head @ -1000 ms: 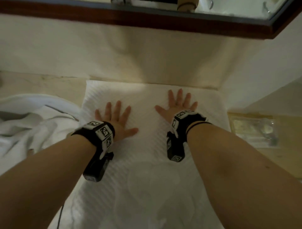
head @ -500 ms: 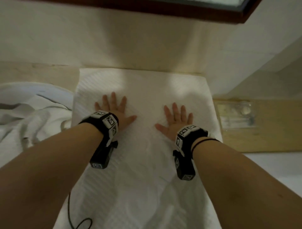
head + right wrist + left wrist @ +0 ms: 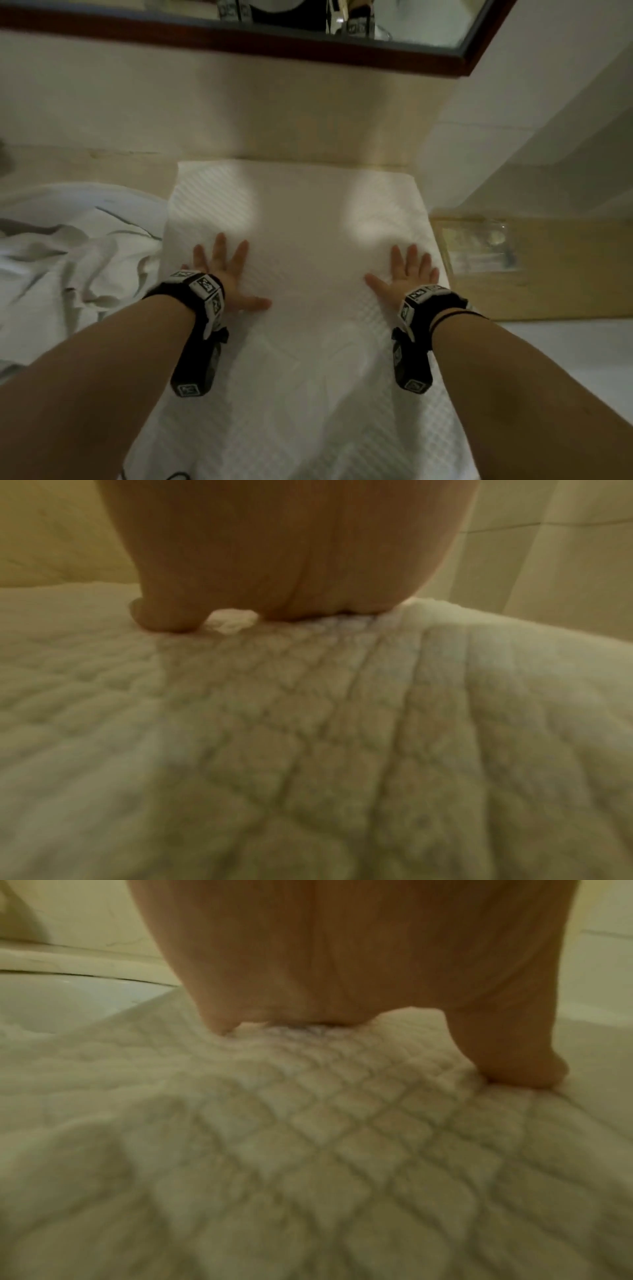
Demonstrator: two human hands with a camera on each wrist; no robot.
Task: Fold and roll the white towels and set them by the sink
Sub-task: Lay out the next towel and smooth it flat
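Observation:
A white waffle-textured towel (image 3: 301,240) lies spread flat on the counter, its far edge against the wall. My left hand (image 3: 222,274) presses flat on its left side, fingers straight and spread. Flat near the towel's right edge rests my right hand (image 3: 407,274), fingers also spread. In the left wrist view the palm (image 3: 342,961) pushes into the quilted towel (image 3: 308,1137). The right wrist view shows the other palm (image 3: 291,547) down on the towel (image 3: 308,737), close to its folded right border. Fingertips are hidden in both wrist views.
A heap of crumpled white towels (image 3: 68,267) fills the sink basin (image 3: 68,999) to the left. At the right a clear plastic packet (image 3: 476,246) lies on the wooden counter (image 3: 565,274). A dark-framed mirror (image 3: 308,44) hangs on the wall behind.
Both hands have slid apart across the towel, the left toward its left side and the right toward its right edge, and a little nearer to me, staying flat throughout.

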